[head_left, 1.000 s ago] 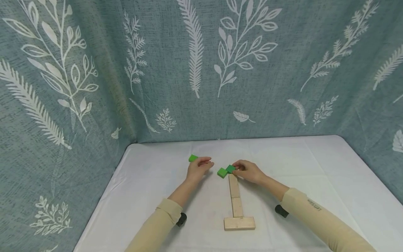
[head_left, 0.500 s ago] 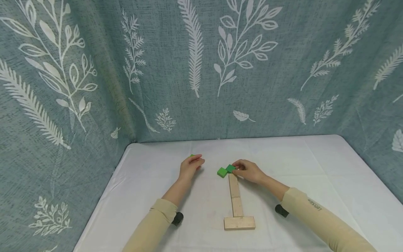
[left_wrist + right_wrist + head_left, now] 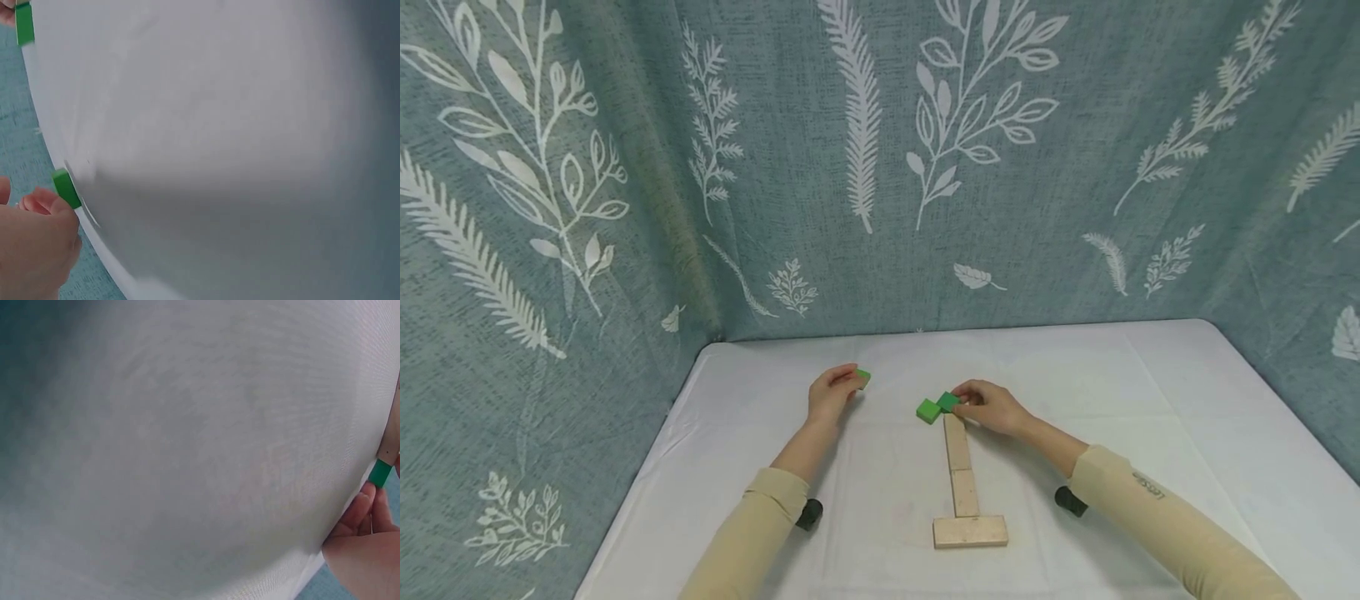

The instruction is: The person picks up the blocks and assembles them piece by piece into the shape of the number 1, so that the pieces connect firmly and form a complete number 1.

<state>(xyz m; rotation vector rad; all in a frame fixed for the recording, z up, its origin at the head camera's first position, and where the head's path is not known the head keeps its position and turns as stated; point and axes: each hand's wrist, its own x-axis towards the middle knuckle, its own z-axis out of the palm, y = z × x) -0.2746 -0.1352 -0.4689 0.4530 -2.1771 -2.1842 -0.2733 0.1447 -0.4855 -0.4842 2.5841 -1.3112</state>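
Near the back left of the table, a light green block (image 3: 863,378) sits between the thumb and fingers of my left hand (image 3: 832,395). In the left wrist view the thumb overlaps one end of this block (image 3: 67,189). My right hand (image 3: 992,407) pinches a darker green block (image 3: 949,402) by its right side, at the far end of a row of plain wooden blocks (image 3: 957,443). Another light green block (image 3: 928,411) lies just left of the darker one, their corners close together. The right wrist view shows fingertips on the darker block (image 3: 379,474).
A wooden block (image 3: 970,532) lies crosswise at the near end of the row. White cloth covers the table (image 3: 1075,367). A patterned blue-green curtain (image 3: 790,167) hangs behind and at the sides. Dark wrist cameras (image 3: 1070,501) sit beneath both forearms.
My left hand has moved left, round to the left side of the far light green block, and its thumb and fingers now pinch it. The right hand has stayed in place.
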